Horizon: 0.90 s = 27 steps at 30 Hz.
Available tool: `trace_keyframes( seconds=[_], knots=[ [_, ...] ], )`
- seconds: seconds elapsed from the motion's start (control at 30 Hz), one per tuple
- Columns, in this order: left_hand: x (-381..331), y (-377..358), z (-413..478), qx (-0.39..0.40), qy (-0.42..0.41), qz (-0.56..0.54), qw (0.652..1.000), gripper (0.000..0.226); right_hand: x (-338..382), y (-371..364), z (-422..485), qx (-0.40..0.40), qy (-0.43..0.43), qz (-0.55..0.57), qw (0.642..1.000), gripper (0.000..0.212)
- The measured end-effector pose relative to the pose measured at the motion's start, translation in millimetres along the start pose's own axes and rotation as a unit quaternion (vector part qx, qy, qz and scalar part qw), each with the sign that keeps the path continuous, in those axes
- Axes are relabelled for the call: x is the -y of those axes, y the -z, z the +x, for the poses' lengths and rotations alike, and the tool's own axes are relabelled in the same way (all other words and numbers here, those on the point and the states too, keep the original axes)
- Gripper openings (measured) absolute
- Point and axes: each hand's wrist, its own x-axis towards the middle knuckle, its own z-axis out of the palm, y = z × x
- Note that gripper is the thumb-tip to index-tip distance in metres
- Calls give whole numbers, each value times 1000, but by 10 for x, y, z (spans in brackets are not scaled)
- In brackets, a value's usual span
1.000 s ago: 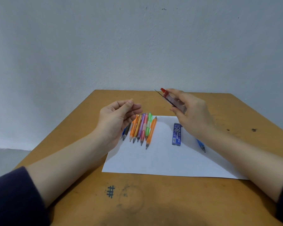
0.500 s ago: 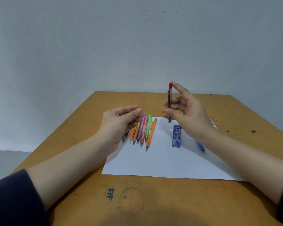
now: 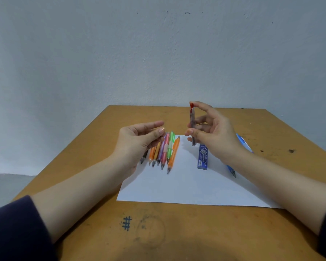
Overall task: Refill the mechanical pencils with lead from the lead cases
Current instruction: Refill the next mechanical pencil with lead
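In the head view, a wooden table (image 3: 186, 234) stands against a pale wall (image 3: 158, 53), with a white sheet of paper (image 3: 181, 187) lying on it. The right hand (image 3: 216, 134) holds a clear lead case with a red cap (image 3: 192, 125) upright above the far edge of the paper. The forefinger rests on the cap and the thumb presses the lower part, while the other fingers curl loosely behind. The left hand (image 3: 137, 140) hovers to the left of it, palm turned inward, fingers pressed together with the thumb tip against them. A thin line shows below the thumb, but I cannot tell whether it is a lead.

A row of coloured mechanical pencils (image 3: 165, 153) lies on the left part of the paper, partly behind the left hand. A blue lead case (image 3: 202, 158) lies flat near the middle. A blue pencil (image 3: 231, 169) lies to the right, mostly hidden by the right wrist. A hash mark (image 3: 126, 223) is drawn on the near table.
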Motion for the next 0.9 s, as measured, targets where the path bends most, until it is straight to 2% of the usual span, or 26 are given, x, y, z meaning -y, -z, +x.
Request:
trace_keyframes(
  seconds=[0.23,0.43,0.63,0.77,0.9],
  knots=[
    [-1,5,-8,2,-7,17,1000,16,57,-9,-16,15,-8,10,1000,55],
    [1,3,-22,7,-13,16,1000,17,72,-18,-29,19,-32,18,999,54],
    [0,6,-11,4,-22,26,999,17,57,-4,8,6,-84,-14,996,49],
    [2,8,-11,8,-30,30,999,18,60,6,0,4,-96,-46,994,58],
    [5,4,4,7,-40,35,999,20,91,-14,-17,18,-110,-66,992,46]
  ],
)
